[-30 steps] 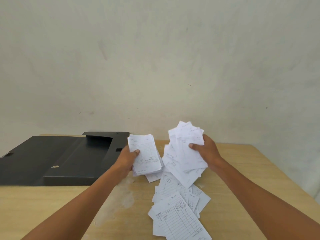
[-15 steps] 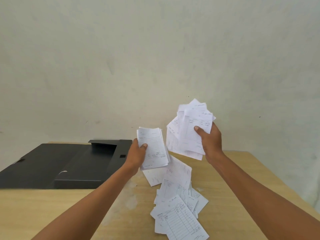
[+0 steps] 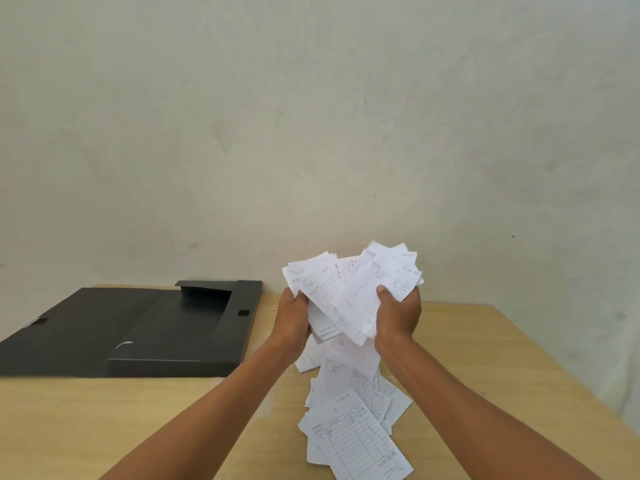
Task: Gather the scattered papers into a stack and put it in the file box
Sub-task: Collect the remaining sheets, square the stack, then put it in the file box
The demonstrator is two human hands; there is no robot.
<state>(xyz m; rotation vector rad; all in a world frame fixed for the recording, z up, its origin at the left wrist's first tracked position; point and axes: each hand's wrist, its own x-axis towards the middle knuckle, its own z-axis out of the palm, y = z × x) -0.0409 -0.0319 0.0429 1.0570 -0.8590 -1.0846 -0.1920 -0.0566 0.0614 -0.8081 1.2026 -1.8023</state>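
1. Bringing the two bundles together: both hands now meet above the desk (image 3: 485, 341). A second ago the left hand (image 3: 294, 315) held a fairly squared bundle and the right hand (image 3: 398, 318) held a fanned one, apart from each other. They are now pressed into one held sheaf (image 3: 349, 292).
2. Hand state: the left hand is closed around the left edge of the sheaf. The right hand is clamped on its right side, thumb on top of the sheets.
3. Meaning for the task: two part-stacks have become one, but the merged sheaf is not yet squared. Sheets splay out at differing angles along the top, so aligning the edges is likely the next need.
4. Remaining work: a loose pile of papers (image 3: 349, 420) lies on the desk below the hands, overlapping and skewed. Gathering appears roughly half done.
5. Destination: the file box (image 3: 173, 327) sits open on the desk to the left, well apart from the sheaf, and looks empty.
6. Materials, papers: thin white slips, rectangular, printed with ruled form lines and some handwriting. They look limp and slippery against each other, so a loose grip could shed sheets.
7. Materials, box: matte black, flat rigid panels with folded flaps and a shallow tray.
8. Materials, desk: pale wood-grain surface, smooth, with a scuffed whitish patch near the loose pile.
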